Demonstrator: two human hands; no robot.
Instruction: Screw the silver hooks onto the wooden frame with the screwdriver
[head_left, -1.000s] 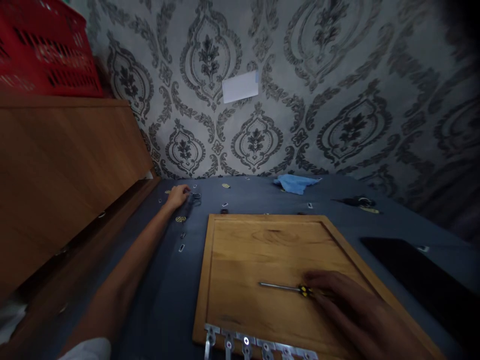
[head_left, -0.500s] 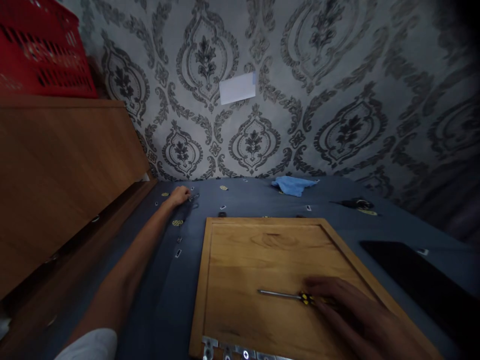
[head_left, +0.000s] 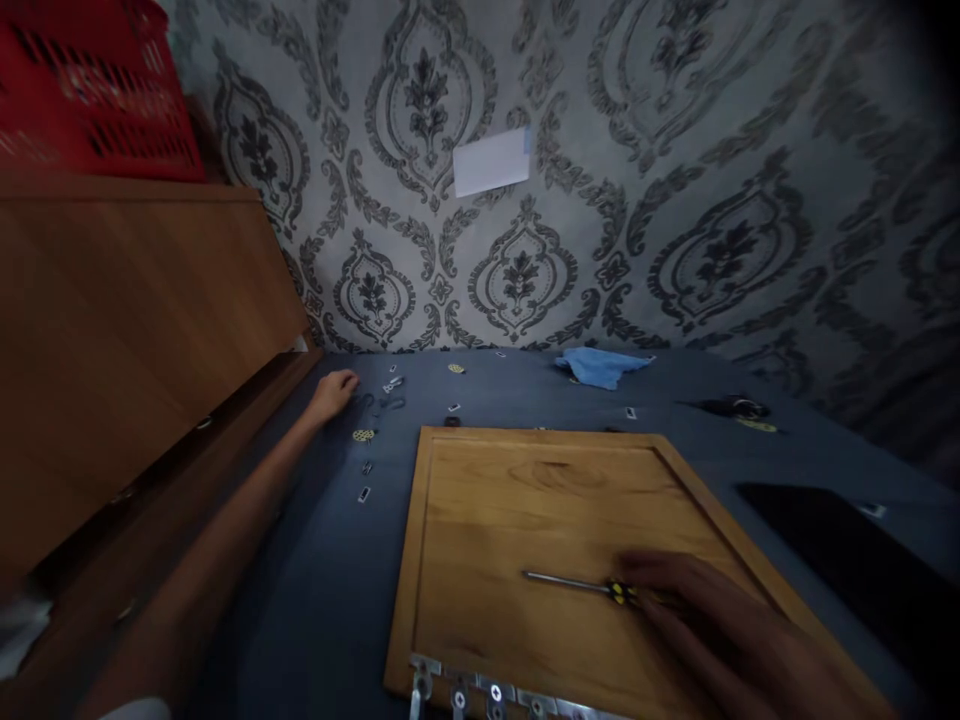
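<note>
My right hand point(head_left: 712, 620) is closed around the black and yellow handle of a screwdriver point(head_left: 570, 581). The screwdriver's shaft points left above a wooden panel point(head_left: 517, 520) with a raised frame. Far out on the left, my left hand point(head_left: 334, 394) is over the blue-grey cloth, fingers curled together. Whatever those fingers hold, if anything, is hidden. Just right of this hand lie a small shiny metal piece point(head_left: 394, 384) and a dark loop-shaped piece point(head_left: 391, 403). Several metal hinges point(head_left: 496, 695) line the panel's near edge.
A wooden cabinet point(head_left: 142, 330) with a red basket point(head_left: 90, 95) on top borders the left side. Toward the patterned wall lies a blue cloth point(head_left: 604, 367). To the right are a dark tool point(head_left: 739, 407), its kind unclear, and a flat black slab point(head_left: 840, 550).
My left hand has drawn back to the left, away from the shiny metal piece, which now shows fully. My right hand still holds the screwdriver. The view has shifted slightly.
</note>
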